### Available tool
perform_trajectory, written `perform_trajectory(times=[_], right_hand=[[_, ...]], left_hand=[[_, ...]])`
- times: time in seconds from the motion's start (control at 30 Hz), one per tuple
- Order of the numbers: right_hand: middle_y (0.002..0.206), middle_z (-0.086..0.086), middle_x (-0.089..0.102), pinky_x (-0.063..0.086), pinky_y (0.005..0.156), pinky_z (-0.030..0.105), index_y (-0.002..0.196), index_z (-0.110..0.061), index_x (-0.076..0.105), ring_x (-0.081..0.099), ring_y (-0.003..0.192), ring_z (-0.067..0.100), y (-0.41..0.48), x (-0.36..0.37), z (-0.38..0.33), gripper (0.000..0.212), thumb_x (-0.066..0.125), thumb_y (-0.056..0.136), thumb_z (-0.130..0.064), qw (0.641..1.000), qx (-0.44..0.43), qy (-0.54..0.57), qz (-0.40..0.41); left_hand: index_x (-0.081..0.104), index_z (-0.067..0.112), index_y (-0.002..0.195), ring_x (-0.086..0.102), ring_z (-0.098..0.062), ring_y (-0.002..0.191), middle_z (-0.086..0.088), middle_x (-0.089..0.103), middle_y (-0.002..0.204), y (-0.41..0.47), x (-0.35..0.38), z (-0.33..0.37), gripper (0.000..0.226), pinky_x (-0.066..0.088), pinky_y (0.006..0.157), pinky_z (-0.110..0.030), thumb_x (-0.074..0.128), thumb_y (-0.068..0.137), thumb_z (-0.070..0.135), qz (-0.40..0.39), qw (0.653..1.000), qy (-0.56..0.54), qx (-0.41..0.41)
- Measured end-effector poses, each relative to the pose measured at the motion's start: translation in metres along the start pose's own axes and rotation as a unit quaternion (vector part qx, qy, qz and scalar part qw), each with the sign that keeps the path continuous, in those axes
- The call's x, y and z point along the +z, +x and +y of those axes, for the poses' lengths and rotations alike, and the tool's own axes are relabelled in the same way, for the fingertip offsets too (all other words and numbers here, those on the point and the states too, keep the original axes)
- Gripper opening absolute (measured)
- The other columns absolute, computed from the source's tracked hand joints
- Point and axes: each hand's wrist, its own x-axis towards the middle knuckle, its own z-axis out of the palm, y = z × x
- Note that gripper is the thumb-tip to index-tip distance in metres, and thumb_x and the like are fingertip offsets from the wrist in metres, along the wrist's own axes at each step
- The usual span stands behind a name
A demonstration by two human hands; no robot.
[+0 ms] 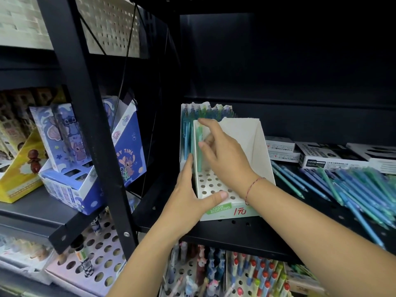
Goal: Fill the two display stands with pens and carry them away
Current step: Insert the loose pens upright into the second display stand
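- The right hand [222, 155] reaches into the white cardboard display stand with round holes in its floor [252, 146]. Its fingers pinch a green plastic pen [199, 146] and stand it up at the back left corner.
- The left hand [189, 194] is spread flat on the stand's left wall, with the thumb lying across the front row of holes. It holds the box so it does not slide.
- To do this well, the pen tip should go straight down into one hole. Push gently until it stands by itself, then let go.
- The left hand should press softly, because thin card can bend.
- Nearly all the holes look empty, so I think the filling has only just begun.
- A second white stand full of blue and green pens [205, 112] sits right behind, touching the first one.
- A loose pile of blue and green pens [342, 187] lies to the right on the black metal shelf [235, 234]. The next pens can come from there.
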Motion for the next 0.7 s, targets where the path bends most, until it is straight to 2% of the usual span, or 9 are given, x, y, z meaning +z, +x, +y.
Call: perform_trajectory(times=[0.1, 0.2, 0.3, 0.37, 0.43, 0.47, 0.53, 0.6, 0.7], right_hand=[[0.083, -0.001, 0.058, 0.051, 0.071, 0.037, 0.143, -0.035, 0.031, 0.053, 0.066, 0.011, -0.003, -0.003, -0.002, 0.051, 0.049, 0.097, -0.023, 1.000, 0.009, 0.006, -0.029], [0.085, -0.007, 0.057, 0.050, 0.066, 0.026, 0.137, -0.034, 0.039, 0.057, 0.066, 0.010, -0.004, -0.026, -0.009, 0.044, 0.052, 0.096, -0.026, 0.999, 0.014, 0.037, -0.015], [0.080, -0.005, 0.062, 0.046, 0.055, 0.020, 0.106, -0.027, 0.060, 0.061, 0.060, 0.011, -0.004, -0.079, 0.002, 0.014, 0.059, 0.093, -0.024, 0.990, 0.053, 0.099, 0.081], [0.077, -0.001, 0.065, 0.045, 0.054, 0.021, 0.089, -0.024, 0.065, 0.059, 0.057, 0.011, -0.011, -0.118, 0.027, 0.003, 0.062, 0.090, -0.023, 0.985, 0.116, 0.064, 0.106], [0.077, 0.003, 0.068, 0.049, 0.063, 0.029, 0.082, -0.019, 0.067, 0.062, 0.067, 0.017, -0.025, -0.152, 0.061, 0.011, 0.066, 0.087, -0.029, 0.972, 0.214, -0.082, 0.055], [0.078, 0.005, 0.068, 0.049, 0.067, 0.032, 0.079, -0.016, 0.067, 0.063, 0.071, 0.022, -0.032, -0.163, 0.077, 0.018, 0.068, 0.085, -0.033, 0.952, 0.268, -0.146, 0.011], [0.069, 0.008, 0.064, 0.045, 0.061, 0.033, 0.065, -0.012, 0.061, 0.060, 0.066, 0.025, -0.045, -0.177, 0.103, 0.034, 0.070, 0.084, -0.039, 0.901, 0.363, -0.225, -0.075], [0.054, 0.004, 0.048, 0.031, 0.051, 0.029, 0.053, -0.014, 0.045, 0.048, 0.054, 0.020, -0.054, -0.181, 0.121, 0.049, 0.068, 0.084, -0.045, 0.857, 0.400, -0.289, -0.149], [0.049, 0.002, 0.037, 0.024, 0.049, 0.029, 0.050, -0.015, 0.034, 0.038, 0.046, 0.019, -0.061, -0.177, 0.137, 0.058, 0.068, 0.082, -0.049, 0.835, 0.411, -0.312, -0.192]], left_hand=[[0.001, 0.060, 0.142, 0.028, -0.001, 0.139, 0.025, 0.022, 0.154, 0.000, 0.000, 0.001, 0.111, 0.029, 0.115, -0.041, 0.077, 0.061, 0.065, 0.000, 1.000, 0.002, 0.004], [0.005, 0.062, 0.141, 0.033, -0.001, 0.136, 0.025, 0.027, 0.151, -0.001, -0.002, 0.002, 0.107, 0.033, 0.113, -0.041, 0.078, 0.063, 0.062, 0.003, 1.000, 0.003, 0.011], [0.008, 0.065, 0.138, 0.041, -0.004, 0.132, 0.024, 0.035, 0.147, 0.000, -0.002, 0.001, 0.105, 0.039, 0.109, -0.042, 0.078, 0.060, 0.064, 0.006, 1.000, 0.003, 0.009], [0.009, 0.063, 0.140, 0.043, -0.003, 0.129, 0.023, 0.037, 0.146, 0.000, -0.002, 0.000, 0.104, 0.041, 0.107, -0.039, 0.079, 0.062, 0.062, 0.006, 1.000, 0.001, 0.011], [0.009, 0.061, 0.141, 0.045, -0.002, 0.127, 0.023, 0.038, 0.145, 0.000, -0.002, 0.000, 0.104, 0.042, 0.106, -0.036, 0.079, 0.064, 0.057, 0.006, 1.000, -0.001, 0.006], [0.009, 0.061, 0.141, 0.046, -0.003, 0.127, 0.023, 0.039, 0.145, 0.000, -0.002, -0.001, 0.104, 0.042, 0.105, -0.036, 0.079, 0.064, 0.056, 0.009, 1.000, -0.001, 0.002], [0.010, 0.060, 0.141, 0.047, -0.004, 0.125, 0.023, 0.040, 0.144, 0.000, -0.002, -0.001, 0.104, 0.043, 0.103, -0.033, 0.079, 0.064, 0.055, 0.011, 1.000, -0.002, 0.001], [0.012, 0.060, 0.141, 0.048, -0.004, 0.125, 0.023, 0.041, 0.142, 0.000, -0.002, 0.000, 0.104, 0.043, 0.099, -0.031, 0.078, 0.062, 0.055, 0.013, 1.000, -0.004, 0.002], [0.013, 0.060, 0.141, 0.047, -0.007, 0.126, 0.022, 0.042, 0.143, 0.000, -0.001, 0.001, 0.104, 0.042, 0.105, -0.040, 0.078, 0.059, 0.057, 0.014, 1.000, -0.005, -0.001]])
